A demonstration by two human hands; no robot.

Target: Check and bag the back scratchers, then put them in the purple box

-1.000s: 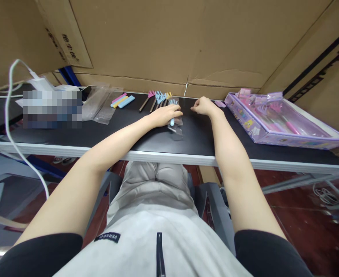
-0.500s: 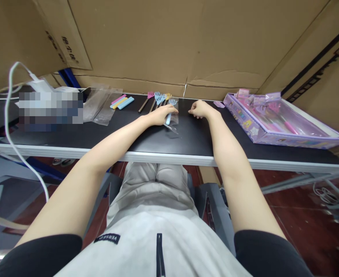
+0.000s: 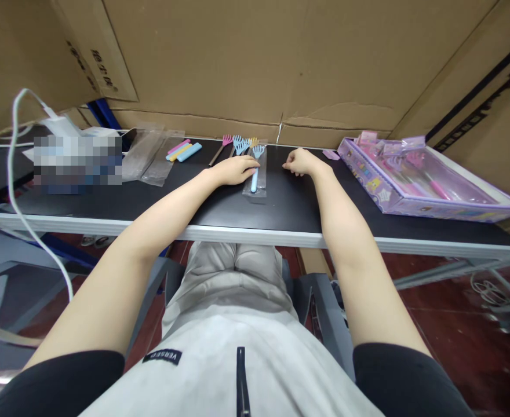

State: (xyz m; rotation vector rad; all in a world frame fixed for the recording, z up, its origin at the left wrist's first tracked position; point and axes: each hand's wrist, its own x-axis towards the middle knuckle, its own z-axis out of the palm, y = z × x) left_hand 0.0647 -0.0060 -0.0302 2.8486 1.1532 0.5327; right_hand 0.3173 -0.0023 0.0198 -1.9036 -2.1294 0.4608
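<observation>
Touching the blue claw-headed stick (image 3: 254, 184) near mid-length: fingertips of the left hand (image 3: 235, 170), laid over it from the left side. Fingers seen part-extended, not wrapped round; whether anything is pinched under them can't be told. Stick is packed in a clear bag (image 3: 262, 192), lying flat on the table (image 3: 290, 214), in front of the person, between the two hands. Long axis is pointed away from the person, claw end far, handle end near and tipped slightly left. Left hand is nearer, in contact; right hand (image 3: 298, 163) is set apart on the other side, beyond a bare strip of table, roughly level with the stick's middle. Its fingers are curled inward, tips turned toward the stick; no object is seen in it, but the inside is hidden, so a grasp can't be ruled out. Behind the left hand, loose claw-headed sticks (image 3: 241, 147) are bunched, pink, blue and yellow. Coloured tubes (image 3: 189, 152) and empty-looking clear bags (image 3: 150, 168) are placed farther left; a purple box (image 3: 383, 198) is placed right.
</observation>
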